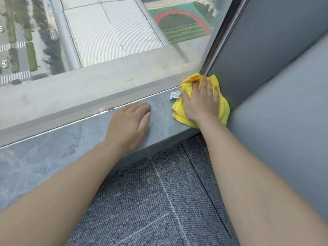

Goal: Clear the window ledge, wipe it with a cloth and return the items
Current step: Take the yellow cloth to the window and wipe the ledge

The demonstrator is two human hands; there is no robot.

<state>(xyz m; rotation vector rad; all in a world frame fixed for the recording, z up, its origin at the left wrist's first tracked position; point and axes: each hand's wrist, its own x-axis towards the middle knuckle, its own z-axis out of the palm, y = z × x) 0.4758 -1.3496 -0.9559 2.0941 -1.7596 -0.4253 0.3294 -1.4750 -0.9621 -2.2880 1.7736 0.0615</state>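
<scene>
A grey marbled window ledge point(53, 144) runs from lower left to the corner at upper right. A bunched yellow cloth point(224, 110) with a white label lies at the ledge's right end, against the grey side wall. My right hand point(200, 102) presses flat on the cloth, fingers spread toward the corner. My left hand point(129, 123) rests palm down on the bare ledge, just left of the cloth, holding nothing. No other items are on the ledge in view.
The window glass point(106, 41) rises directly behind the ledge. A grey wall panel point(275, 103) closes off the right side. Grey carpet tiles point(150, 201) cover the floor below the ledge's front edge.
</scene>
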